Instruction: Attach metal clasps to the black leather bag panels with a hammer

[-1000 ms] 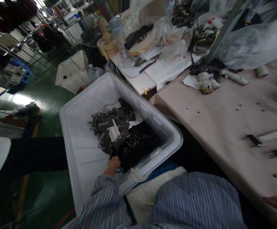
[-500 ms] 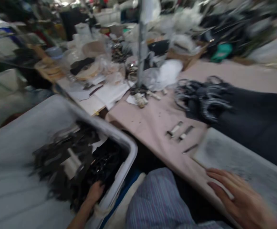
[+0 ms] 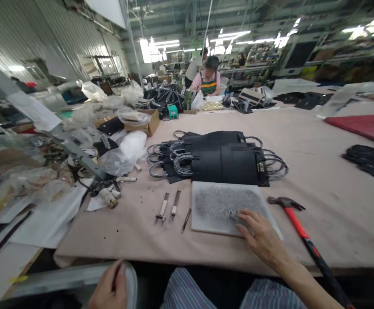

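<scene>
At the lower right of centre, the right hand (image 3: 259,234) is stretched over the pale slab (image 3: 212,206), thumb and fingers held apart with nothing clasped between them; whether the surface is being pressed cannot be told. The slab itself is laid flat right of the frame's middle, its top smudged dark and specked with small black marks; down at the lower left, the left hand (image 3: 111,287) is held at the rim of the white bin (image 3: 132,279), its fingers curled in, and whether anything is gripped there cannot be told.

Just above the slab, dark bags (image 3: 222,165) are stacked across the centre, their handles (image 3: 183,165) bound in a glossy wrap; to the slab's left, two metal tools with pale-wrapped shafts (image 3: 174,206) are set out, a slim metal rod (image 3: 186,221) nearer its edge; on the right, a hammer (image 3: 302,231) is laid aslant, head up towards the slab's corner, red and black handle run down to the bottom of the frame. All this is carried by the pinkish cloth-covered table (image 3: 135,240); at the right edge a red sheet (image 3: 363,128) is spread, a dark crumpled piece (image 3: 370,163) just below; at upper centre, a person in a pink top (image 3: 219,81) is seen across the table.
</scene>
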The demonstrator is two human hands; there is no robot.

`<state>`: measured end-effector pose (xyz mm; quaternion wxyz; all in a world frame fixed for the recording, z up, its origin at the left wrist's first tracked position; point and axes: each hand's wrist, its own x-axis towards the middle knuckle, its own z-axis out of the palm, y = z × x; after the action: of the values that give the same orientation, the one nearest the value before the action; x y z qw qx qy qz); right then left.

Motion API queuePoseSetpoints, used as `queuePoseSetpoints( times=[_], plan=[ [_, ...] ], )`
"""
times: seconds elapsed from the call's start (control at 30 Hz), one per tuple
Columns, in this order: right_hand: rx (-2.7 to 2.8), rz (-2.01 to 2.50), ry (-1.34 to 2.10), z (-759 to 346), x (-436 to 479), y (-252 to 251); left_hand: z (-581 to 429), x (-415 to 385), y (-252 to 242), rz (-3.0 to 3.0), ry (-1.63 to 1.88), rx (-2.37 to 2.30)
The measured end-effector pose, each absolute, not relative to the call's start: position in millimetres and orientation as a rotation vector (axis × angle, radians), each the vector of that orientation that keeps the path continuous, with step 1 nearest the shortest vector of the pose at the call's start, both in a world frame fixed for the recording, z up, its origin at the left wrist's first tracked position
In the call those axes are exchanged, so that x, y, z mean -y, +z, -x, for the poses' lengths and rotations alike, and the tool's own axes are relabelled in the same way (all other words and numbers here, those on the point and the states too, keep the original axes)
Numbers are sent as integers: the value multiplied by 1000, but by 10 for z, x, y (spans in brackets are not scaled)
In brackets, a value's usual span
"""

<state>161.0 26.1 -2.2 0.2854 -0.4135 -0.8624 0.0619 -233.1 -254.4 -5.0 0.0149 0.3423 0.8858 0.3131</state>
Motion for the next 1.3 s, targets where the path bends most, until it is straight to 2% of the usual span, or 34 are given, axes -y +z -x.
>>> queuePoseSetpoints(
  times=[0.17,0.4,0.5,0.63,0.9,1.07,1.3],
  plan=[
    [2276,1161,91,-1663,-334,-271,1741,1050,172,-1487,1005,-2333],
    [2177,1099,-116,-1645,-331,-418,1486,-726,448,-1849,654,-2400],
    [2155,1104,-110,-1637,-331,-388,1509,-1150,476,-2156,290,-2420],
    [2144,1121,-49,-1628,-319,-346,1523,-1412,454,-2514,-156,-2207],
    [2081,1139,19,-1596,-301,-357,1653,-1590,602,-2681,-470,-2053],
    [2076,1131,20,-1610,-322,-358,1674,-1671,921,-2781,-456,-1967],
    [2035,1118,171,-1620,-247,-312,1648,-1639,1610,-2975,-82,-1871]
  ],
)
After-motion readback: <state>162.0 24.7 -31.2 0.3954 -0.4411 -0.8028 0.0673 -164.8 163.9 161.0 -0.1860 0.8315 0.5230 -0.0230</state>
